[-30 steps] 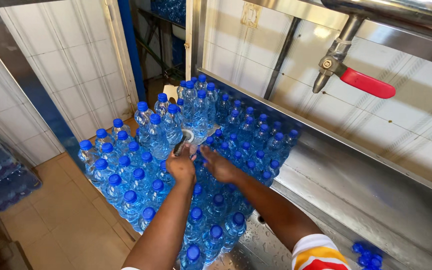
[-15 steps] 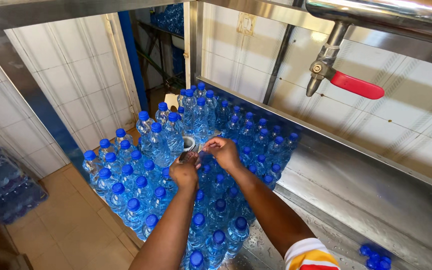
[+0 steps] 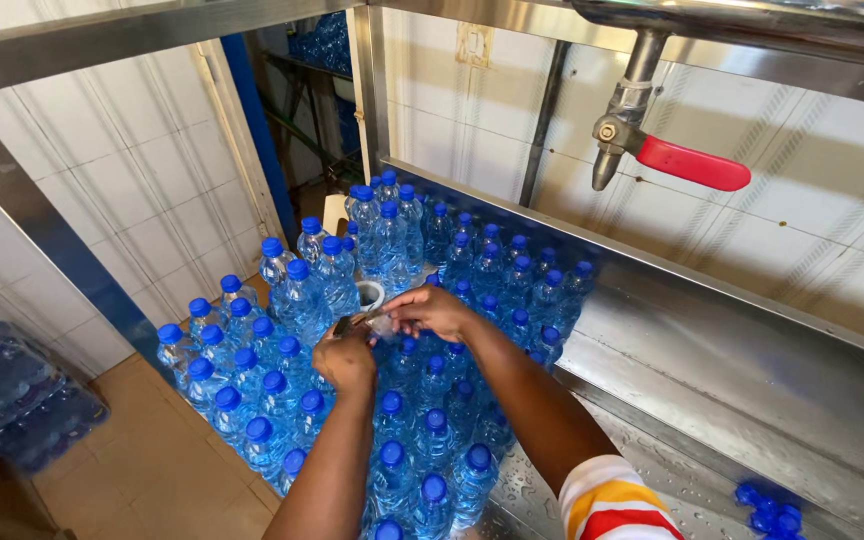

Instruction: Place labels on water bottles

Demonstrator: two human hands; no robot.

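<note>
Many small clear water bottles with blue caps (image 3: 407, 400) stand packed on a steel counter (image 3: 712, 390). My left hand (image 3: 344, 358) is closed around a small clear piece held just above the bottles. My right hand (image 3: 432, 310) pinches the other end of the same piece, fingertips meeting the left hand near a white roll (image 3: 370, 294) that sits among the bottles. Both forearms reach in from the bottom of the view. What the clear piece is, I cannot make out.
A steel tap with a red lever handle (image 3: 687, 162) hangs above the counter at upper right. White tiled walls (image 3: 122, 190) stand to the left. A shrink-wrapped pack of bottles (image 3: 7, 395) lies on the tan floor. Loose blue caps (image 3: 767, 505) sit bottom right.
Both hands stayed together over the bottles, shifting slightly forward toward the white roll. The view tilted a little.
</note>
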